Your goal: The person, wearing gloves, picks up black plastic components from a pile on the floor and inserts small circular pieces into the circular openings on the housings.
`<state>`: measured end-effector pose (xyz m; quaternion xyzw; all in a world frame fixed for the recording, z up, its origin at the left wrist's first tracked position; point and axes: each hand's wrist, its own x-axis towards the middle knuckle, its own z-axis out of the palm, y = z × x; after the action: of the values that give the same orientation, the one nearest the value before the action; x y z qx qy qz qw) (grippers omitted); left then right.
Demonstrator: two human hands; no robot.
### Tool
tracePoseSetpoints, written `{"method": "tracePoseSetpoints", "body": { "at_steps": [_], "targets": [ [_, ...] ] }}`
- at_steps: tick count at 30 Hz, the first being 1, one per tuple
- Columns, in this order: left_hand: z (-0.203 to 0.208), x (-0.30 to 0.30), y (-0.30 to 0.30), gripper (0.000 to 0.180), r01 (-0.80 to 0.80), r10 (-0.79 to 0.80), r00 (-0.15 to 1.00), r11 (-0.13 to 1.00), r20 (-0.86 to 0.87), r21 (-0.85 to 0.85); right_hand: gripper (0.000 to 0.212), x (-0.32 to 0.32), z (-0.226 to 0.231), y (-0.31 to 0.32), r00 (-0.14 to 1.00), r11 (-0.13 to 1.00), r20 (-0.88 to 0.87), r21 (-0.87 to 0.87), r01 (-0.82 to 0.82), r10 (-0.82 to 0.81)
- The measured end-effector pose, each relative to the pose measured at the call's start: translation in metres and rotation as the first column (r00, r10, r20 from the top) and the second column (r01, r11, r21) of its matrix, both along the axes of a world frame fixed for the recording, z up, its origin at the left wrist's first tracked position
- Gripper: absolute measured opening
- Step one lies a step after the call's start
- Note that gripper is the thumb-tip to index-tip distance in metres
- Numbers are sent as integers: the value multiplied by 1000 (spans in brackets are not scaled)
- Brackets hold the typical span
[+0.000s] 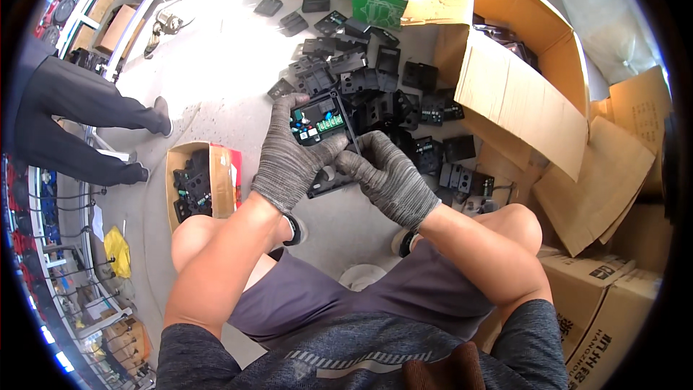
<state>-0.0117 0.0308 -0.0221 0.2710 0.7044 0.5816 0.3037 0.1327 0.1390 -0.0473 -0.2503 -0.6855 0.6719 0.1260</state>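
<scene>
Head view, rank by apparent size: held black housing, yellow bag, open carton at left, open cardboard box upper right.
1. Upper-right cardboard box
2. Left carton and black housing: unsure, housing nearer camera
3. Yellow bag

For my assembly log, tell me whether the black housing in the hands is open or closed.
Open. Between the left hand and right hand, the black housing shows green terminals and a circuit board uncovered.

Single head view: left fisheye of worn pair, upright, looking down past wearer's lap (310,295); left grip (290,162) and right grip (393,182) close, near centre, floor (209,112) farther.
</scene>
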Motion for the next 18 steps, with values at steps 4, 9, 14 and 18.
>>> {"method": "tracePoseSetpoints", "body": {
  "at_steps": [4, 9, 14, 18],
  "targets": [
    [-3, -7, -7, 69, -70, 65, 995, 996, 79, 62, 27, 5, 33, 8, 969, 868, 186, -494, -52, 163],
    [5, -19, -13, 69, -83, 78, 995, 994, 69, 69, 23, 14, 27, 28, 982, 920, -143, -353, -169, 125],
    [17, -17, -16, 71, -53, 37, 993, 988, 112, 143, 28, 8, 54, 31, 972, 994, -211, 44, -98, 105],
    [22, -13, -13, 89, -7, -12, 991, 990, 134, 141, 41, 6, 37, 29, 942, 983, -323, 180, -32, 90]
  ]
}}
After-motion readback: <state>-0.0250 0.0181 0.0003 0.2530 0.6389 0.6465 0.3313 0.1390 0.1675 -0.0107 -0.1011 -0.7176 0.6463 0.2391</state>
